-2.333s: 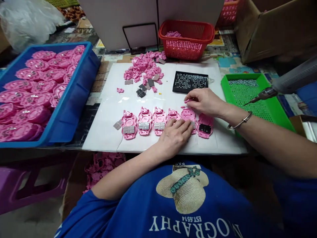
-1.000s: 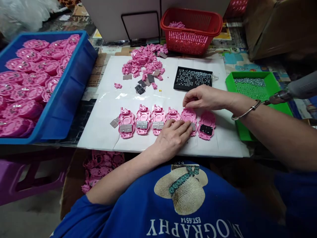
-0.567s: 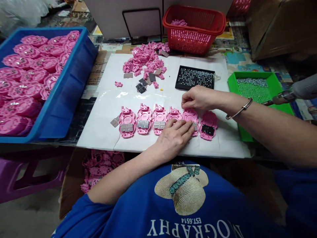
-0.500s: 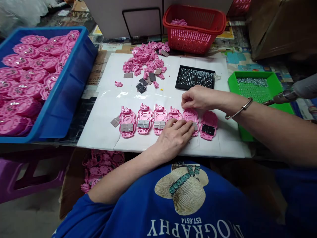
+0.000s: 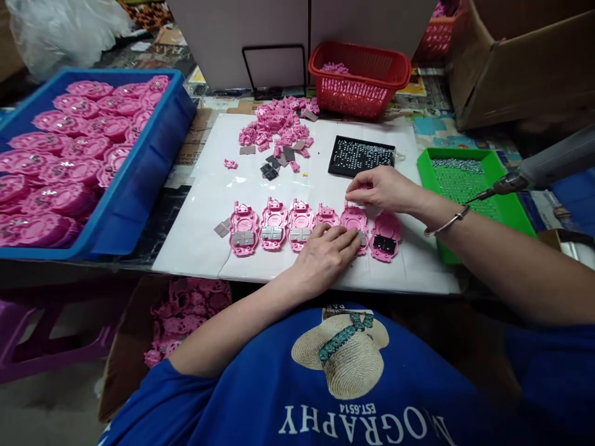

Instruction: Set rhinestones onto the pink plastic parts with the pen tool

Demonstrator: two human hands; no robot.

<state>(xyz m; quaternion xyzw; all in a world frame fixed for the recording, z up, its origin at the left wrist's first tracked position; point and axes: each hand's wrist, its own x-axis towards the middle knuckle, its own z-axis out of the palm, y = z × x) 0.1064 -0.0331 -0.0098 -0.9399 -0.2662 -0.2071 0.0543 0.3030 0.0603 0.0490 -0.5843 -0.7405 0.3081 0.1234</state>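
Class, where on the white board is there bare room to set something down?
Bare on the white board: the front left corner, left of the grey plates; the strip between the black plates and pink shells; the front right corner, near the green tray. Crowded: the pink parts pile, and the pink shells under the left hand.

Toy shells (image 5: 274, 219), pink moulded plastic, low sheen; crate (image 5: 144, 201), blue plastic, smooth; basket (image 5: 349, 94), red plastic, glossy openwork. Bracelet (image 5: 458, 217), polished metal; work sheet (image 5: 186, 248), white, smooth, glossy in patches. Box (image 5: 515, 87), brown cardboard, matt; shirt (image 5: 232, 412), blue cloth, matt; bag (image 5: 69, 37), translucent plastic film, crinkled.
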